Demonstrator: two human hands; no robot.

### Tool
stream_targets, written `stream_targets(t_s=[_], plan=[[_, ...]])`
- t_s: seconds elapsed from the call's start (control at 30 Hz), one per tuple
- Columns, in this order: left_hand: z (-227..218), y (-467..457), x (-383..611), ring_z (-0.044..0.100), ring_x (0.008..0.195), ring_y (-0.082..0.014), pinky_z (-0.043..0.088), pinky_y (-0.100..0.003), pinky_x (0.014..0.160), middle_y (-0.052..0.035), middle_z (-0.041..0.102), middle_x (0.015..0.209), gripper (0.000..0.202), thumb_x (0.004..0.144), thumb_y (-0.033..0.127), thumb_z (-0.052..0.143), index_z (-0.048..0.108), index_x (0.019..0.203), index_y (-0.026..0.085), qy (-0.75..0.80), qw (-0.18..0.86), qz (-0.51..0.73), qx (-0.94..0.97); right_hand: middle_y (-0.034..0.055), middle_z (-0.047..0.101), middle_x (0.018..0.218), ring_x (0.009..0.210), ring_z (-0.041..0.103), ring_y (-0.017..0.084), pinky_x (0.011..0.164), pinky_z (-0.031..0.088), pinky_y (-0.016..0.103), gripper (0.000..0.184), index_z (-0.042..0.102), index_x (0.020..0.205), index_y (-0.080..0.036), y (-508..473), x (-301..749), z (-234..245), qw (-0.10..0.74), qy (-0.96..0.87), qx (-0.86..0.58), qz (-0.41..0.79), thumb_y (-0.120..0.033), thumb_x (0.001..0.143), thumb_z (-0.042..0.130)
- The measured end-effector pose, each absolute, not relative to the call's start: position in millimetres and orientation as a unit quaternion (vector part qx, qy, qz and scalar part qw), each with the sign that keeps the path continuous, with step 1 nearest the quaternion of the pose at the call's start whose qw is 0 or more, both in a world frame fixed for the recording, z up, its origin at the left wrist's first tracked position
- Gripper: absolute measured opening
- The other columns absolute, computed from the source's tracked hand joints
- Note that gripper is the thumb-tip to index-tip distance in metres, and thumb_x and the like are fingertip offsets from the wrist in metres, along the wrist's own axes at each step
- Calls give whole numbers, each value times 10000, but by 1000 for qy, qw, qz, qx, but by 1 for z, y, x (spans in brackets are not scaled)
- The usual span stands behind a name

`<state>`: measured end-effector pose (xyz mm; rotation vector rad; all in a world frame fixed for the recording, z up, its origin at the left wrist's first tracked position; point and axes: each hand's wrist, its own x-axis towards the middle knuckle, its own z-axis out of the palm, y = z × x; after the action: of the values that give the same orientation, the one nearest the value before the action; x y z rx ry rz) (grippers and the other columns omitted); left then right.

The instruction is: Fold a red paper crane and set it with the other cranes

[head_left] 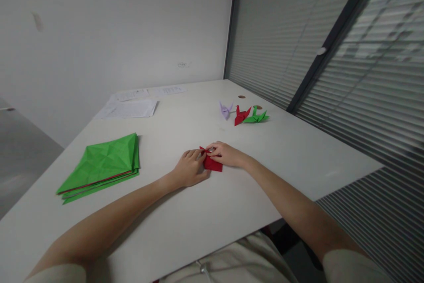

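Toward the near edge of the table, the left hand and right hand pinch the red paper between fingers, apparently mid-fold, and the next crease calls for careful alignment.

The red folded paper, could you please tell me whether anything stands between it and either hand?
Nothing visible does: the left hand and the right hand both touch the red folded paper.

Single head-worn cam, wide view, looking forward and down from the near edge of the white table toward the wall, blinds right.
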<state>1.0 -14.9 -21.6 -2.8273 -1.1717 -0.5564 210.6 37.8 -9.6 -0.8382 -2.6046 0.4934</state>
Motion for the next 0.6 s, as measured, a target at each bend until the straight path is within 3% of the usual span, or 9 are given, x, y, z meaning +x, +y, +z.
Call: stream_targets(t_s=[0.23,0.4,0.6], plan=[[-20,-16,1,535,1133,-296,411,-456,986,-158,543,1247,480,853,464,501,536,1223,160,-385,41,-157,-909,85,686,1163,985,620,200,924,445,369,252,726,1046,-196,41,211,-12,176,-936,-274,132,-193,906,517],[-20,-16,1,546,1127,-295,416,-455,980,-160,552,1245,489,847,472,503,538,1222,160,-389,42,-155,-907,69,677,1186,977,615,197,920,446,362,265,716,1069,-204,40,210,-9,162,-942,-264,129,-181,908,507],[-21,-16,2,571,1090,-288,420,-446,980,-147,565,1222,484,842,472,503,540,1210,161,-391,35,-156,-906,85,714,1063,929,581,206,910,441,372,266,722,1029,-166,33,207,-3,113,-952,-263,110,-155,913,482]])
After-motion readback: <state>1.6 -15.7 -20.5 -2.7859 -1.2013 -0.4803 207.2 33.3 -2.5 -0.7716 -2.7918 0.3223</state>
